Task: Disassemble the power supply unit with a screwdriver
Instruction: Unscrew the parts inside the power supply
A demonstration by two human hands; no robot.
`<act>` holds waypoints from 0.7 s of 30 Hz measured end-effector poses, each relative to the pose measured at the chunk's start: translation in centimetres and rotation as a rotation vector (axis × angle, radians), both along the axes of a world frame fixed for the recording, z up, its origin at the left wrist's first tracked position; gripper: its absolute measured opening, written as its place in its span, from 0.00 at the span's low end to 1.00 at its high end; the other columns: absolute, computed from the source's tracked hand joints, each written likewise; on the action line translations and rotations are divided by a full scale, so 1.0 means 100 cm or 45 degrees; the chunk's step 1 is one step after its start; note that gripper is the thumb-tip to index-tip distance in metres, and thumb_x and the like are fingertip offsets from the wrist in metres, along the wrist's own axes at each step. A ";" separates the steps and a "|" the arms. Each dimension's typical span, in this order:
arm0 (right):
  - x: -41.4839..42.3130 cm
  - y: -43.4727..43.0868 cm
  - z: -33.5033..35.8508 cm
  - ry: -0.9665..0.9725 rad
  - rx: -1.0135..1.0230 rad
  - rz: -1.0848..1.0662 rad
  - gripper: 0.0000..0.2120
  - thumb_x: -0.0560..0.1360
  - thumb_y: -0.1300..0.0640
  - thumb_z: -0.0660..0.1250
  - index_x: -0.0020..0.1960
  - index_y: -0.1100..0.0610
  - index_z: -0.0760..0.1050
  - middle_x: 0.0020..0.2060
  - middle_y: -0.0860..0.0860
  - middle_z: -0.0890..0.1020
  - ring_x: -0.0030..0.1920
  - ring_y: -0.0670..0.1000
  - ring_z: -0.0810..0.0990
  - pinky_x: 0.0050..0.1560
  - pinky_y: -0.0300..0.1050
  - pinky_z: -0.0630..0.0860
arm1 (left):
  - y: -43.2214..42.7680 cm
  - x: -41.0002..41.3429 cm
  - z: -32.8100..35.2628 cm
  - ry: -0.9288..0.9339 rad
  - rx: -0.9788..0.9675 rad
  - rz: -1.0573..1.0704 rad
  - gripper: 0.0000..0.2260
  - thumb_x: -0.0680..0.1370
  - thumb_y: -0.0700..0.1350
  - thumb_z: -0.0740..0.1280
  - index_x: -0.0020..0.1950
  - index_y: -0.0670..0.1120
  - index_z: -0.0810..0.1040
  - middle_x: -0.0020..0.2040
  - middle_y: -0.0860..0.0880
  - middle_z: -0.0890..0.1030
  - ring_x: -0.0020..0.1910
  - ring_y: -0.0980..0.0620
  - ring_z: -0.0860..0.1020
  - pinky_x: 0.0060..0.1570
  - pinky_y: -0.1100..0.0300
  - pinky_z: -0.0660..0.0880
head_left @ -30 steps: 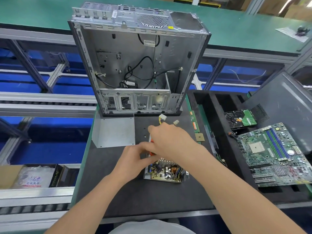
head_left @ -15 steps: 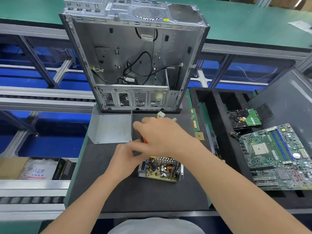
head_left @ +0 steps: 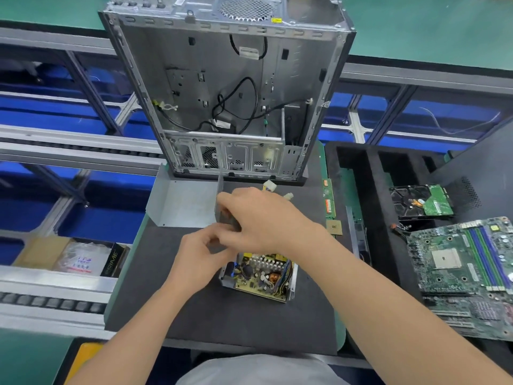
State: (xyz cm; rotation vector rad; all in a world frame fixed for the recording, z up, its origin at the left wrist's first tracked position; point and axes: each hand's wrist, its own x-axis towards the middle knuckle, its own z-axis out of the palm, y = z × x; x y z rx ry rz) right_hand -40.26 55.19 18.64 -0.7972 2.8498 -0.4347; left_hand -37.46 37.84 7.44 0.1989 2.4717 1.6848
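At the far left we see a cardboard box (head_left: 41,251). Left of centre, a bent metal cover (head_left: 183,202) lies on the black mat (head_left: 222,323). At centre the left hand (head_left: 200,257) curls its fingers beside the right hand (head_left: 266,220), whose fingers curl over something blurred; we cannot tell what either grips. The opened power supply unit (head_left: 261,279) sits just below them. At right lie a hard drive (head_left: 424,201) and a motherboard (head_left: 466,262).

Green-topped bench (head_left: 416,31), aluminium frame rails (head_left: 69,140), roller conveyor (head_left: 50,301), blue surface (head_left: 97,218) beneath.
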 end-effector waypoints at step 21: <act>0.003 -0.013 0.009 0.112 0.210 -0.103 0.23 0.79 0.34 0.63 0.45 0.55 0.67 0.35 0.50 0.67 0.36 0.56 0.72 0.33 0.49 0.63 | 0.006 0.000 0.000 0.043 -0.127 0.025 0.16 0.70 0.48 0.77 0.34 0.70 0.79 0.29 0.65 0.79 0.29 0.68 0.76 0.28 0.75 0.67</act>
